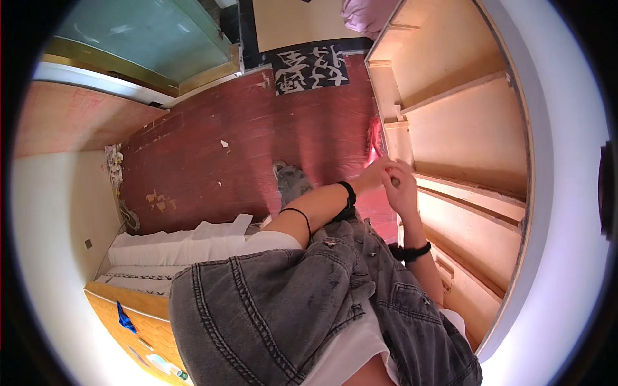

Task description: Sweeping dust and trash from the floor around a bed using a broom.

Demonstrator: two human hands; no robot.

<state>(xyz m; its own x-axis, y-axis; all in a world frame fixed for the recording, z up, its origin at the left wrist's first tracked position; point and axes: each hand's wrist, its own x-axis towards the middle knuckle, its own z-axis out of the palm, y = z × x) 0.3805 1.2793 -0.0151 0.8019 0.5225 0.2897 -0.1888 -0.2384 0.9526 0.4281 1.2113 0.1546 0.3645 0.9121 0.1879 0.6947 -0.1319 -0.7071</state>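
Note:
My right hand (403,190) is closed around a stick-like handle, whose rounded end (395,182) shows in the fist, nearly end-on. Just beside it, my left hand (374,174) curls in with its fingers against the right hand. It seems to grip the same handle, though the overlap hides most of the hold. Past both hands, a glossy red object (374,137) rests low by the cabinet's edge; it seems to lie at the handle's far end, and its kind is unclear.
A bare wooden cabinet (468,120) with shelves rises at the right. The worn red floor (241,125) bears pale scraps. A dark mat (311,70) with white characters lies ahead. White cloth (183,241) and a quilted orange surface (140,313) are on my left, a glass-fronted unit (145,43) farther off.

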